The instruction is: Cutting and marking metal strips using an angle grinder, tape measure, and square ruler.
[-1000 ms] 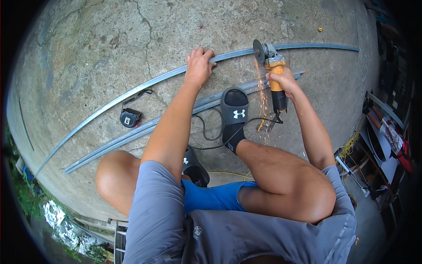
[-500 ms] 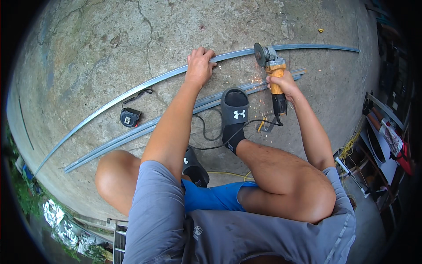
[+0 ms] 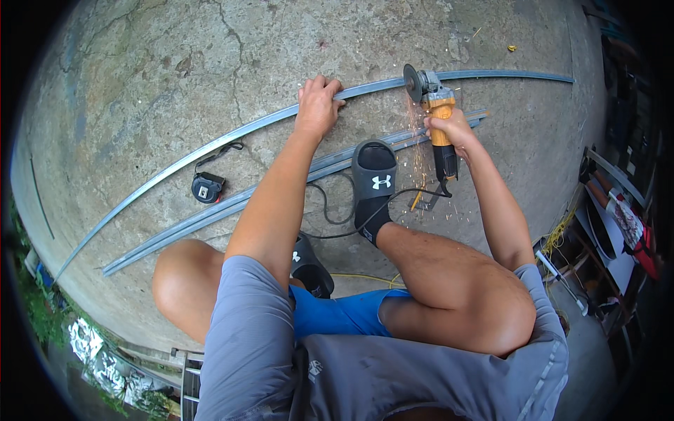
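Note:
My right hand [image 3: 453, 131] is closed around the yellow and black body of an angle grinder [image 3: 441, 112]. Its disc [image 3: 413, 83] meets a long galvanized metal channel [image 3: 267, 121], and orange sparks spray from there toward my foot. To the left of the cut, my left hand [image 3: 319, 105] grips the same channel, its fingers curled over the far edge. The channel runs across the concrete from lower left to upper right. Several more metal channels [image 3: 330, 163] lie bundled nearer me, passing by the front of my sandal [image 3: 374, 168]. The exact depth of the cut is hidden by the disc.
A black tape measure [image 3: 208, 187] with a wrist strap lies between the channels. The grinder's black cord [image 3: 393, 200] loops past my ankle. A pencil and a small square [image 3: 425, 202] sit under the sparks. Yellow cord [image 3: 558, 235] and assorted clutter stand at the right edge.
The grinder has shifted slightly toward the left, its disc still at the channel. The spark spray is denser and reaches farther. My left hand stays in place.

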`<act>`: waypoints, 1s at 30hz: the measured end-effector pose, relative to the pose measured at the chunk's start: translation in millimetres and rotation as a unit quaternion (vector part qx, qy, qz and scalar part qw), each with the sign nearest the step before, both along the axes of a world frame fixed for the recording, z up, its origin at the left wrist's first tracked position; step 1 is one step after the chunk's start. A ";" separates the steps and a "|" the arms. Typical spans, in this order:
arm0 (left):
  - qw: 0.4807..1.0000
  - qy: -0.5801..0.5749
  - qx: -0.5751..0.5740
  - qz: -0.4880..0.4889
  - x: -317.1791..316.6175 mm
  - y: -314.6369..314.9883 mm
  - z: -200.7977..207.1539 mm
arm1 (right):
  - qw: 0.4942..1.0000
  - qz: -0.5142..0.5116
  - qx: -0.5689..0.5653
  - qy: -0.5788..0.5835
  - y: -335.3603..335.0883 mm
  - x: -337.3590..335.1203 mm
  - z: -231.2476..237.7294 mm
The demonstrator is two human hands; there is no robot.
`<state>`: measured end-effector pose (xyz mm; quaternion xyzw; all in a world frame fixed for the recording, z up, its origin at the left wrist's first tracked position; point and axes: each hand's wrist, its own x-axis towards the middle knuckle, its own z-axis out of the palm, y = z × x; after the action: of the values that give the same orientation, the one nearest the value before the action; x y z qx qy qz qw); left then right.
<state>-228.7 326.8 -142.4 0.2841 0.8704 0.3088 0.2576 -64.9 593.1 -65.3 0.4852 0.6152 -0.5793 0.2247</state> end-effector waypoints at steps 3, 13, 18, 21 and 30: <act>1.000 0.000 0.002 0.002 0.1 0.0 -1.5 | 0.999 -0.020 -0.016 0.019 -0.6 -0.9 0.5; 1.000 0.001 0.007 0.003 -0.7 1.8 -0.8 | 1.000 -0.018 -0.006 0.009 2.2 -4.4 -2.0; 1.000 0.003 0.007 0.003 -0.1 0.4 0.0 | 1.000 -0.018 -0.012 0.010 1.2 -6.0 -1.0; 1.000 0.003 0.005 0.001 -0.3 -0.1 0.0 | 1.000 -0.012 -0.012 0.006 0.9 -3.6 -1.5; 1.000 0.006 0.007 0.001 -0.3 0.4 -0.6 | 1.000 -0.016 -0.022 0.008 0.0 6.5 0.8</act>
<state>-228.9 327.2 -143.0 0.2869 0.8701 0.3138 0.2494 -58.4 593.1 -64.5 0.4857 0.5963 -0.5997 0.2213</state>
